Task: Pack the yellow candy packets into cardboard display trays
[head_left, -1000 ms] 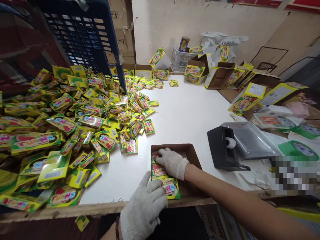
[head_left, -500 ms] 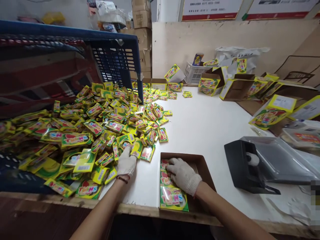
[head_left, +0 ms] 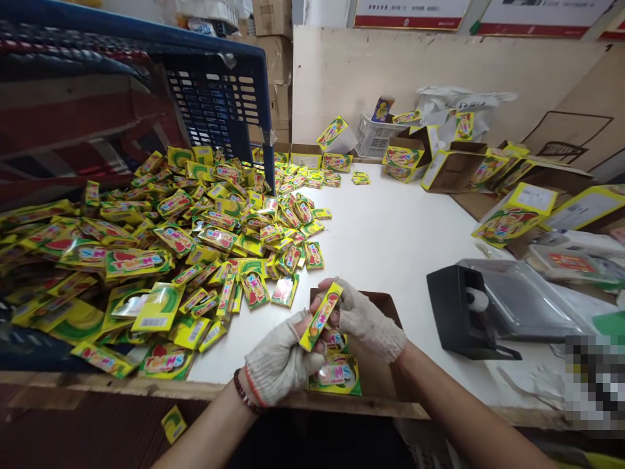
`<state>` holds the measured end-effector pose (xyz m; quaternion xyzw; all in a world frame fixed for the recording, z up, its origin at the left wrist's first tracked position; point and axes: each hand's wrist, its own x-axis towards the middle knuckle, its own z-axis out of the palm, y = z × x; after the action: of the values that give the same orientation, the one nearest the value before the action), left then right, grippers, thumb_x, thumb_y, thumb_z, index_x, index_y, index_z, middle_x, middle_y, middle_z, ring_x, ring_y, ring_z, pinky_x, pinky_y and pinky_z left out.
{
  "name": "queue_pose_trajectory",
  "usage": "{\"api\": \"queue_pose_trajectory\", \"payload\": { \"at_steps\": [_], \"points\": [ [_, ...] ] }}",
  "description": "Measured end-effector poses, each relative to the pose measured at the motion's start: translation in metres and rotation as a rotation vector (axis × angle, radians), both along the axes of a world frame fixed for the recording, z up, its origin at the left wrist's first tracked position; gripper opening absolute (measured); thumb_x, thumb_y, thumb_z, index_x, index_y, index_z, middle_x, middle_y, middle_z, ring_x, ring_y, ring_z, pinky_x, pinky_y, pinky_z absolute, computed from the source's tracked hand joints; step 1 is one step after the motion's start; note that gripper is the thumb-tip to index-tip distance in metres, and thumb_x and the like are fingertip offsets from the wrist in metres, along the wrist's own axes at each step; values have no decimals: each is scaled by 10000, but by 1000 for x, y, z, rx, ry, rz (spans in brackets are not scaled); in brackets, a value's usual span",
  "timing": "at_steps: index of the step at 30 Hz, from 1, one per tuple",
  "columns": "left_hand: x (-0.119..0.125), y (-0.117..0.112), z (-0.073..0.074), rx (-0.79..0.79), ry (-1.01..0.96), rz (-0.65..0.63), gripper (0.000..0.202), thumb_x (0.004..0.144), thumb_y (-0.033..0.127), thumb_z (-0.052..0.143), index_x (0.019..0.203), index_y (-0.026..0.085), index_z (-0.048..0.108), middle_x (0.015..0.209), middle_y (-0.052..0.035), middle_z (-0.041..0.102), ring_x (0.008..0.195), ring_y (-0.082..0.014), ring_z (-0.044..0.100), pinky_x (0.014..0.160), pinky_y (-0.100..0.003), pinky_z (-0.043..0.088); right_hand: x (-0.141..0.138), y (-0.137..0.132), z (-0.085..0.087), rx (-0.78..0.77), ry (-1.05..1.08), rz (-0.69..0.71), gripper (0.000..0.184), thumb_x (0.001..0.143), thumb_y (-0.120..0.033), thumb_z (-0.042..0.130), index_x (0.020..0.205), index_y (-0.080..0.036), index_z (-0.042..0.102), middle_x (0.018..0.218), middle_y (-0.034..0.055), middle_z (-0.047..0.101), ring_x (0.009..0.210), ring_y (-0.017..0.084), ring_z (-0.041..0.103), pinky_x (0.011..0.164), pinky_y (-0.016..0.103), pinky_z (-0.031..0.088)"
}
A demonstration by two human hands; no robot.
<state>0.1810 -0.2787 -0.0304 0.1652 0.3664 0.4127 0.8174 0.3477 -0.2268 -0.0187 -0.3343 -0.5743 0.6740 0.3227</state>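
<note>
Between my gloved hands is a small yellow-green candy box (head_left: 321,317), its narrow printed side facing up. My left hand (head_left: 283,358) grips its lower end, and my right hand (head_left: 368,319) has its fingers closed on the upper end. Directly beneath them sits an open brown carton (head_left: 385,384) at the table's front edge. Flat printed boxes (head_left: 336,376) lie along the carton's left side, partly covered by my hands. To the left spreads a large heap of similar candy boxes (head_left: 215,238), spilling out of a blue plastic crate (head_left: 219,65) tipped on its side.
A black tape dispenser (head_left: 454,312) stands on the right beside clear plastic sheets (head_left: 522,299). Several open printed cartons (head_left: 454,170) and a white basket (head_left: 375,137) line the back of the white table (head_left: 390,221). One small box (head_left: 174,425) lies below the front edge.
My left hand has left the heap and moved right with a candy box. My right hand has risen from inside the carton to meet it, and both now hold the box.
</note>
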Motion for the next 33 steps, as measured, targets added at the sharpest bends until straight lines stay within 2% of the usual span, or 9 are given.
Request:
{"api": "queue_pose_trajectory", "payload": {
  "at_steps": [3,6,8,11,15,21,25,29,33],
  "points": [
    [-10,12,-15,291,584,51,292,865,451,552,987,187,542,777,0,603,541,-110,561,485,-240,478,21,7,5,160,-191,-53,479,864,-527,512,1213,-209,428,996,60,596,886,192,589,763,321,500],
    [-32,31,-35,661,1350,138,191,865,372,520,908,190,561,897,-49,616,793,-188,606,725,-338,503,38,23,8,311,-620,-4,411,864,-332,508,1249,-210,435,998,52,625,855,183,594,741,306,484],
    [-42,44,-45,755,1744,42,193,834,350,556,915,177,581,999,-96,610,954,-252,586,829,-386,467,35,33,5,393,-925,151,394,809,-225,551,1201,-216,505,976,52,655,836,191,612,722,299,465],
    [-41,58,-52,723,2068,-174,371,789,411,619,1062,162,585,1087,-136,602,1011,-316,566,838,-427,434,10,41,-5,505,-1191,428,381,780,-238,625,1159,-234,586,1040,89,678,904,245,640,707,311,440],
    [-39,58,-55,735,2105,-213,339,805,337,588,1098,168,585,1074,-135,635,1022,-314,571,862,-428,414,-16,38,-14,502,-1214,453,424,758,-283,687,1169,-239,591,1073,75,678,929,247,640,670,287,416],
    [-57,22,-65,691,1646,157,420,832,466,560,1148,188,550,1030,-78,672,925,-233,637,809,-348,501,9,17,-26,533,-1277,305,120,818,-200,614,907,-186,693,1049,91,646,930,221,613,722,284,425],
    [-43,2,-60,950,1557,453,507,835,423,592,1273,188,492,1176,-113,634,1051,-255,622,928,-401,507,21,9,-21,479,-1088,218,151,872,-196,528,799,-177,659,898,66,661,850,188,606,757,279,440],
    [-22,5,-43,1466,1608,420,599,839,145,562,1399,240,373,1198,-93,631,1105,-228,597,965,-389,488,26,12,1,368,-692,-139,295,929,-337,406,1148,-192,541,812,14,630,705,164,588,680,290,470],
    [-11,10,-28,1470,1611,455,557,865,112,524,1396,175,368,1298,-158,569,1220,-254,528,980,-417,474,33,15,3,372,-647,-245,271,859,-337,462,1089,-210,529,850,11,629,725,166,583,674,291,468]
  ]
}}
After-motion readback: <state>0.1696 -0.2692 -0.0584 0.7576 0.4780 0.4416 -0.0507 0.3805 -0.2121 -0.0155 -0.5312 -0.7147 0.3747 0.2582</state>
